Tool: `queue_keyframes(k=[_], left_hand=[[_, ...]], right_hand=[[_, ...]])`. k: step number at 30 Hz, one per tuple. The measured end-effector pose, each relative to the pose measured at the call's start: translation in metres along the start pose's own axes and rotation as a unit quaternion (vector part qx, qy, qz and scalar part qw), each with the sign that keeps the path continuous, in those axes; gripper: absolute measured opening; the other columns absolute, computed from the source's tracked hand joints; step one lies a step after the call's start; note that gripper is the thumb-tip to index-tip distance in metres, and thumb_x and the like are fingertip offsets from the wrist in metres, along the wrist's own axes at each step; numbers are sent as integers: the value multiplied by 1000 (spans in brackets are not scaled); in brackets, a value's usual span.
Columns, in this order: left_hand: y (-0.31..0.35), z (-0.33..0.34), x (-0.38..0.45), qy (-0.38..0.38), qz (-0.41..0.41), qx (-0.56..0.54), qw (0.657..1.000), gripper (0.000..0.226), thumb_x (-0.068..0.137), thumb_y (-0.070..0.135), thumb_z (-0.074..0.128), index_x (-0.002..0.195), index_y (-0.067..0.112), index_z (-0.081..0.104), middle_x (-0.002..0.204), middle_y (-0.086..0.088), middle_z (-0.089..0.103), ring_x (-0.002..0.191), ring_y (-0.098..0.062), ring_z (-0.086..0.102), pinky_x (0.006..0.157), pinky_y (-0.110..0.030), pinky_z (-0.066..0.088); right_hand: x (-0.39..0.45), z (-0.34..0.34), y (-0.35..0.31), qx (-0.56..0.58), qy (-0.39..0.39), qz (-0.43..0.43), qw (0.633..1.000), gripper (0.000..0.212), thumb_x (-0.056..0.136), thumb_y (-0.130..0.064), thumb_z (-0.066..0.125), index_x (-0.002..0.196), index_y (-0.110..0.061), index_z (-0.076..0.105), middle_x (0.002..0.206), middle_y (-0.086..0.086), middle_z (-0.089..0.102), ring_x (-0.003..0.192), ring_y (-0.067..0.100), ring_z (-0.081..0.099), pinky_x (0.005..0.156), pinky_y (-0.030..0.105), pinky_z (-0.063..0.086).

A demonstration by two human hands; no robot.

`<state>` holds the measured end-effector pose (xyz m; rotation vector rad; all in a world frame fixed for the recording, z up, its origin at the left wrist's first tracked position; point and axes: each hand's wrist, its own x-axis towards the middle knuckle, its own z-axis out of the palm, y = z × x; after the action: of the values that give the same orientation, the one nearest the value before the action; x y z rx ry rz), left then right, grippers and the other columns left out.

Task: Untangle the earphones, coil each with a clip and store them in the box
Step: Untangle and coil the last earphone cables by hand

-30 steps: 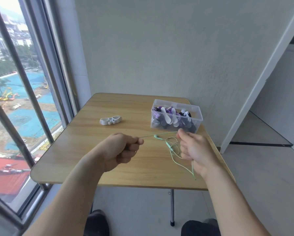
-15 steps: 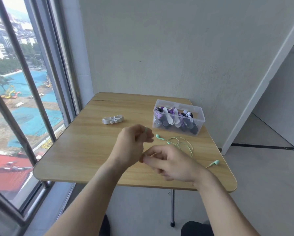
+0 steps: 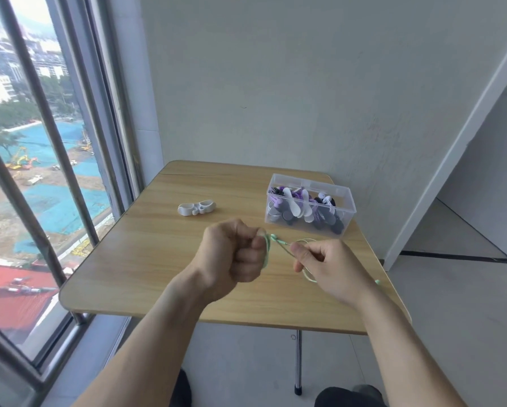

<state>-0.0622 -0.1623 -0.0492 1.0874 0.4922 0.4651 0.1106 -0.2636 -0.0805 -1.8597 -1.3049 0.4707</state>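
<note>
Head view: my left hand [image 3: 234, 254] now fists turns of the mint-green earphone cable [image 3: 281, 247]; my right hand [image 3: 325, 264] pinches the next length. Coiling has begun since a second ago; white clip [image 3: 197, 207] waits beyond my left knuckles, clear plastic box [image 3: 309, 207] beyond my right fingertips.

head cam | forward-down | close over table [image 3: 146, 259]

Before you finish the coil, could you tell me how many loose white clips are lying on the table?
1: the white clip lies on the table, left of the clear box. Clips inside the box hold stored earphones; more may be hidden.
</note>
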Motion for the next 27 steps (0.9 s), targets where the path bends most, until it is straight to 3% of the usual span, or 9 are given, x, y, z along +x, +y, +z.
queue_keyframes(k=[2, 4, 8, 11, 14, 20, 23, 25, 27], left_hand=[[1, 0, 0, 27, 51, -115, 992, 21, 83, 20, 38, 65, 14, 46, 56, 1, 27, 47, -14, 15, 44, -26, 9], [0, -3, 5, 73, 91, -175, 978, 28, 96, 25, 36, 78, 12, 53, 64, -2, 46, 50, -15, 39, 46, -25, 18], [-4, -5, 11, 123, 126, -134, 975, 26, 103, 25, 37, 103, 6, 55, 92, -12, 66, 85, -28, 70, 46, -27, 33], [-8, 0, 10, 92, 111, 52, 988, 24, 100, 24, 47, 105, 4, 59, 100, -14, 72, 97, -25, 72, 53, -28, 40], [-12, -1, 7, 52, 99, 202, 973, 24, 102, 18, 49, 108, 1, 64, 91, -8, 73, 79, -12, 68, 61, -24, 45], [-12, -14, 3, 81, 110, 290, 947, 18, 101, 8, 48, 102, 8, 66, 86, -2, 77, 76, -14, 73, 61, -18, 48], [-13, -16, 0, 58, 103, 310, 943, 15, 101, 9, 52, 103, 8, 67, 86, 0, 77, 81, -15, 74, 62, -16, 47], [-13, -17, 0, 88, 102, 289, 948, 15, 101, 8, 52, 103, 10, 67, 86, 2, 78, 81, -13, 74, 60, -15, 45], [-13, -18, 1, 131, 92, 265, 951, 15, 101, 8, 53, 101, 9, 68, 85, 3, 78, 78, -10, 74, 61, -16, 47]], right_hand=[[0, 6, -2, -45, 7, -12, 999, 51, 100, -49, 50, 63, -17, 67, 42, -16, 44, 47, 4, 42, 54, 21, 30], [-1, 14, -8, -61, 1, -33, 998, 51, 101, -46, 49, 62, -18, 66, 45, -15, 46, 49, 4, 43, 55, 22, 32], [-8, 33, -24, -27, -87, -65, 994, 42, 98, -37, 61, 64, -13, 69, 46, -9, 39, 47, 7, 35, 50, 19, 27], [-11, 39, -29, 13, -76, -131, 988, 39, 87, -29, 68, 59, -3, 64, 50, 9, 37, 50, 8, 30, 51, 25, 25], [-7, 32, -27, 50, -7, -168, 984, 31, 81, -15, 64, 55, 1, 61, 45, 3, 42, 46, 4, 36, 49, 21, 27], [0, 13, -20, 96, 24, -161, 982, 26, 83, -25, 72, 58, -19, 70, 48, 11, 41, 48, 13, 31, 48, 31, 22], [2, 12, -18, 104, 28, -154, 982, 26, 83, -28, 73, 60, -17, 71, 48, 8, 36, 49, 18, 29, 48, 35, 21], [1, 15, -21, 104, 16, -151, 983, 24, 83, -27, 73, 60, -21, 71, 47, 7, 37, 48, 17, 29, 48, 32, 22], [-3, 22, -26, 96, -4, -157, 983, 27, 83, -20, 74, 57, -20, 67, 46, -8, 39, 46, 5, 32, 48, 24, 25]])
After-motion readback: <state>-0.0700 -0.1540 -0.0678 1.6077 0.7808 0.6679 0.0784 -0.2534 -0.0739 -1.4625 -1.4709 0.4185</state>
